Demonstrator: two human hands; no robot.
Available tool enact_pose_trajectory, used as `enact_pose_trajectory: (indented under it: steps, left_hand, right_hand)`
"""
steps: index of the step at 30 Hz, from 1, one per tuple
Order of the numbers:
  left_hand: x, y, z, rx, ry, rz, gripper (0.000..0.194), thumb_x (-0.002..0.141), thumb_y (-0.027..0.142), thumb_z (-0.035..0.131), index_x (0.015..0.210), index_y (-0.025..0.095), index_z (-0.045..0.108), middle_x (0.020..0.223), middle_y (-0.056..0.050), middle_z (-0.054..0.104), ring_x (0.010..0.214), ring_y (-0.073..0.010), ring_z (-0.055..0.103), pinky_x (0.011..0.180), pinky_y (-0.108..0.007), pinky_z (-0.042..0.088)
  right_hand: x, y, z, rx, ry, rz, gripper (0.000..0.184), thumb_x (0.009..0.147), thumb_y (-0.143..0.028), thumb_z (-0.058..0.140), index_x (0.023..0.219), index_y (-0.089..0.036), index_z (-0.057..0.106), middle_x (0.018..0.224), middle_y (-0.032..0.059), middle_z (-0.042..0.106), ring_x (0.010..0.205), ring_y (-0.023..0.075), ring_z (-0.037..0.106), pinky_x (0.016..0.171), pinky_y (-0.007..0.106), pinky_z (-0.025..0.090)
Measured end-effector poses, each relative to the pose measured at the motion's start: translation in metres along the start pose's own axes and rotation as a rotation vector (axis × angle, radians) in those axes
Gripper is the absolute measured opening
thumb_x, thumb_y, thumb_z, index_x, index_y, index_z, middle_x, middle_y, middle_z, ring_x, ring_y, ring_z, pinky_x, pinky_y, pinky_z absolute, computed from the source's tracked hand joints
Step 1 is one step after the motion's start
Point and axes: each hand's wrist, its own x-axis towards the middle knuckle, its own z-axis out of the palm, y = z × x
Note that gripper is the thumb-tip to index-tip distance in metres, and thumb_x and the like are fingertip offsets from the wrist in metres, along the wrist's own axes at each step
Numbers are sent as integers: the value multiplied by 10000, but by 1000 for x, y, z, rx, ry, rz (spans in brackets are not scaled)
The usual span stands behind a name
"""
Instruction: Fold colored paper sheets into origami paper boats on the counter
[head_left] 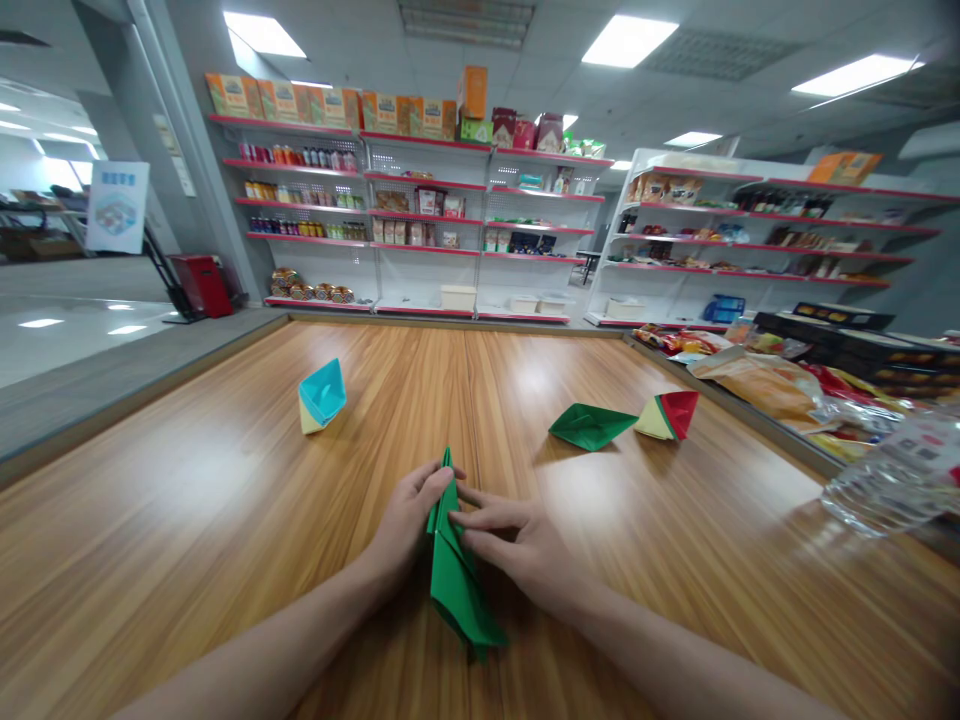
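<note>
A folded piece of green paper [457, 580] is held between my hands above the near middle of the wooden table [225, 560]. My left hand [412, 510] pinches its narrow far part, thumb on top. My right hand [525, 545] touches the paper's right side with its fingers stretched out, partly hidden behind the folds. The near end of the paper flares wider and hangs toward me. Beyond my left hand stands a blue and yellow paper boat [322, 396]. Farther right, a green paper boat [591, 426] sits beside a red and yellow one [670, 416].
A clear plastic bottle [892, 480] lies at the table's right edge. Past that edge are snack packets [780, 385] and black boxes [847, 345]. Stocked shelves [420, 185] line the back, and a red box [202, 284] stands on the floor at left.
</note>
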Motion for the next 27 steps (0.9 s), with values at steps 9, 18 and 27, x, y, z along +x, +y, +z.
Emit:
enact_pose_trajectory:
  steps: [9,18,27]
  left_hand:
    - [-3,0,7,277,-73,-2,346,761,481,543,677,148,579,565,-3,555,513,-146,496,513,-247,352]
    - [-2,1,10,363,-115,-10,345,775,462,558,643,144,580,585,4,511,568,-148,475,530,-238,344]
    - [-1,7,2,249,-385,-205,359,695,475,684,741,119,668,675,-47,631,612,-167,551,553,-232,387]
  right_hand:
    - [7,9,-2,301,168,320,342,581,-387,799,741,-138,627,702,17,675,634,150,638,594,272,512]
    - [7,5,-6,293,248,283,302,599,-340,796,711,-129,612,669,16,662,641,130,626,637,258,495]
    - [10,17,-25,473,40,530,470,488,-201,841,896,-145,614,704,-9,650,617,120,605,603,239,462]
